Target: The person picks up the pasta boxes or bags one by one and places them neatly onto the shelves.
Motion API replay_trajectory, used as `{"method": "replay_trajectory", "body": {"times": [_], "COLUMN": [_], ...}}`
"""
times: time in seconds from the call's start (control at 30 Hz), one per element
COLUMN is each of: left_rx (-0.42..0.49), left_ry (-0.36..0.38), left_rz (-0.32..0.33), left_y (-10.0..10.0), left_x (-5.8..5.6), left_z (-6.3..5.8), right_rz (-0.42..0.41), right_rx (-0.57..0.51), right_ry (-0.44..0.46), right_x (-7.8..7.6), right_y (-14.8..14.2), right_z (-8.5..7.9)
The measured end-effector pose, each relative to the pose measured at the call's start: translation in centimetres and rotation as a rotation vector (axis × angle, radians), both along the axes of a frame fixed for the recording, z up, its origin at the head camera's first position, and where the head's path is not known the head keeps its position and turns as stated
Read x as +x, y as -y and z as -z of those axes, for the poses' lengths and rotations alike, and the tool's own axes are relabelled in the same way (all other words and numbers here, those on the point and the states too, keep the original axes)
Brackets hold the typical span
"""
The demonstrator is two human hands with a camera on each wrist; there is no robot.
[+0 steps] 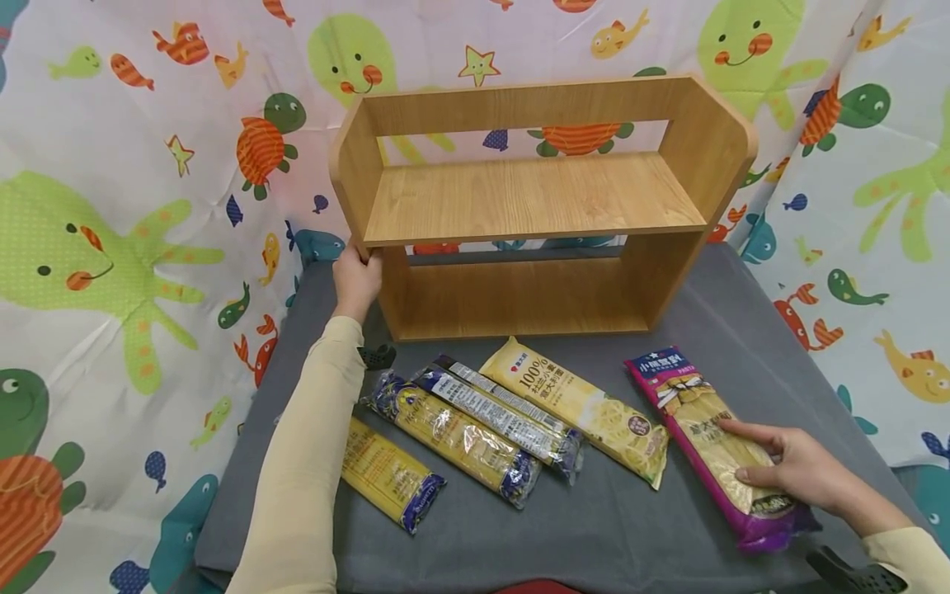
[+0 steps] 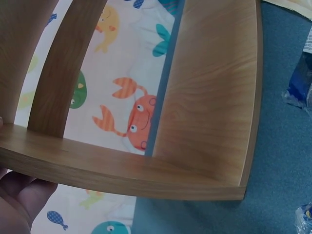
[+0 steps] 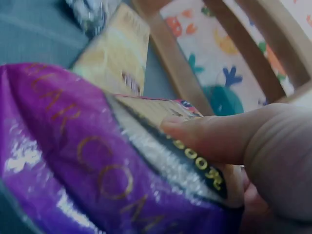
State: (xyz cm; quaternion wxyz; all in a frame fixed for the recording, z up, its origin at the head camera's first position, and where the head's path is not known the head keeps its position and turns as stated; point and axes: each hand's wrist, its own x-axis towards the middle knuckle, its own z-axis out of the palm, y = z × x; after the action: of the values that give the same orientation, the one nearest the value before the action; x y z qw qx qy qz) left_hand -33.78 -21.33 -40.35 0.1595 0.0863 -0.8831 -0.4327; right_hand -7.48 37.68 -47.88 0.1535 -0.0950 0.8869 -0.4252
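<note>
A two-tier wooden shelf (image 1: 534,198) stands on the grey cloth. My left hand (image 1: 358,283) grips the edge of its left side panel; in the left wrist view the fingers (image 2: 30,197) curl behind the board. At the right, my right hand (image 1: 805,472) holds a purple-and-pink pasta packet (image 1: 690,410) near its lower end. Seen from the right wrist, the thumb (image 3: 209,136) presses on the purple wrapper (image 3: 87,146), and the other fingers are mostly hidden. A cream-yellow pasta packet (image 1: 575,400) lies between that packet and the shelf.
Left of the cream packet lie dark-blue packets (image 1: 497,412), a blue-and-yellow pasta packet (image 1: 453,437) and another yellow one (image 1: 389,470), partly behind the left sleeve (image 1: 304,462). Sea-animal curtains (image 1: 171,107) surround the grey-covered table (image 1: 594,536). Something red shows at the front edge.
</note>
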Motion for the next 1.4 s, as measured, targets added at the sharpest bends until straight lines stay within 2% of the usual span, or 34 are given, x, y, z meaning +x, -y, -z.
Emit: {"method": "replay_trajectory", "body": {"times": [0.1, 0.2, 0.37, 0.5, 0.6, 0.8, 0.93, 1.07, 1.23, 1.4], "left_rx": [-0.004, -0.004, -0.002, 0.002, 0.004, 0.010, 0.002, -0.029, -0.026, -0.004], "left_ry": [-0.003, -0.004, -0.002, 0.005, 0.009, 0.024, 0.021, -0.001, -0.009, 0.003], "left_rz": [-0.002, -0.005, -0.010, -0.008, -0.004, -0.001, -0.012, -0.013, -0.011, -0.018], "left_y": [0.1, 0.2, 0.4, 0.4, 0.3, 0.3, 0.2, 0.1, 0.0, 0.0], "left_x": [0.0, -0.1, 0.0, 0.1, 0.0, 0.0, 0.2, 0.4, 0.5, 0.3], "left_z": [-0.3, -0.7, -1.2, -1.2, -1.1, -0.8, -0.5, -0.3, -0.1, 0.0], "right_rz": [-0.024, -0.066, -0.166, -0.231, -0.229, -0.112, -0.048, 0.007, 0.087, 0.152], "right_rx": [-0.044, -0.102, -0.232, -0.300, -0.352, -0.434, -0.480, -0.463, -0.459, -0.472], "right_ry": [-0.072, -0.118, -0.118, -0.099, -0.086, 0.002, 0.014, 0.005, 0.057, 0.076], "right_x": [0.0, -0.2, -1.3, -2.9, -4.2, -7.0, -9.9, -13.0, -16.1, -18.4], "right_y": [1.4, 3.4, 7.6, 11.2, 14.3, 21.6, 26.4, 30.4, 33.8, 36.0], "right_z": [-1.2, -3.2, -7.0, -10.4, -12.9, -17.2, -18.7, -19.4, -19.6, -19.5]}}
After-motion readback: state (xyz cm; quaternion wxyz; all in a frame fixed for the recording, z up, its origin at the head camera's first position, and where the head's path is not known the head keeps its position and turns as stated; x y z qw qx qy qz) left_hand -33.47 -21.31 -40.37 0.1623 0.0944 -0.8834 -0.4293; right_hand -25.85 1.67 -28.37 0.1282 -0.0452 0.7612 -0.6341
